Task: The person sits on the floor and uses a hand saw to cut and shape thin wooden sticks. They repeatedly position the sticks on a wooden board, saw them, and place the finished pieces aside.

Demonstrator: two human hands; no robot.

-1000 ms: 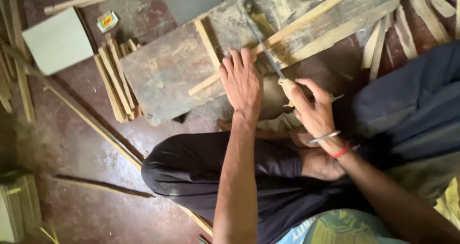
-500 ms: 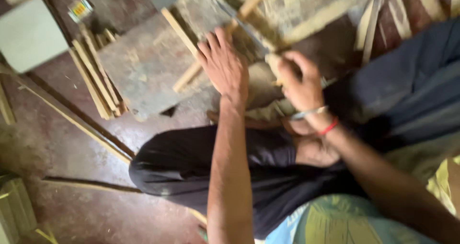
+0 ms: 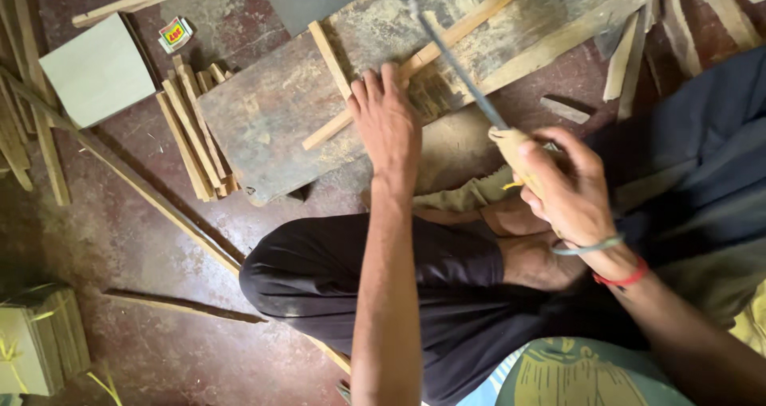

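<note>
Left hand (image 3: 388, 124) lies flat, fingers spread, pressing a long wooden strip (image 3: 423, 55) onto the worn wooden board (image 3: 271, 111), while the right hand (image 3: 562, 187), just beside the board's near edge, grips a wrapped-handle saw (image 3: 463, 75) whose blade crosses that strip.

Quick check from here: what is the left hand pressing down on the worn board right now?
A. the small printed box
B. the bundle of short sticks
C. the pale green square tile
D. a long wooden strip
D: the left hand lies flat on the long wooden strip across the worn board, while the right hand holds a saw to it.
</note>
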